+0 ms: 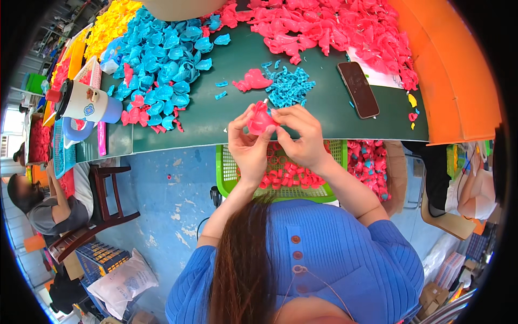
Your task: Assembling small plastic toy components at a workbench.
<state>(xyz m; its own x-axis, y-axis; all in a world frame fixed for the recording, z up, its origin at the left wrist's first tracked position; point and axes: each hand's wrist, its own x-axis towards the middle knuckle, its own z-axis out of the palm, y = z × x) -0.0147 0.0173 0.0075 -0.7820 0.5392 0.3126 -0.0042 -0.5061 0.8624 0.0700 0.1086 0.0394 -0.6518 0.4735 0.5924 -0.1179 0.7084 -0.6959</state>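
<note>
At the far left a seated person [51,208] in a grey top is seen beside a dark wooden chair [102,208], and above them a white cup with a blue lid [89,102] is laid on its side at the edge of the dark green table [226,116]. Further right, a heap of blue plastic pieces [167,54] is spread over the table, with yellow pieces [110,24] behind it and a few pink ones scattered at its near edge. Just past the table's near edge, the left hand [248,148] is raised with its fingers closed on the left side of a pink plastic piece [260,121], which is held between both hands, above a green basket [226,173]. The basket is partly filled with small pink rings [286,175]. The right hand [302,137] is clamped on the piece's right side, its thumb and forefinger pinched at the top. Behind the hands a small pile of blue scraps [288,86] is set on the table, and a large heap of pink pieces [334,27] is banked along the far side. To the right a dark phone [358,89] is laid flat, well apart from the hands. An orange bin [453,70] is seen at the table's right end, and a blue floor [172,194] is visible below
</note>
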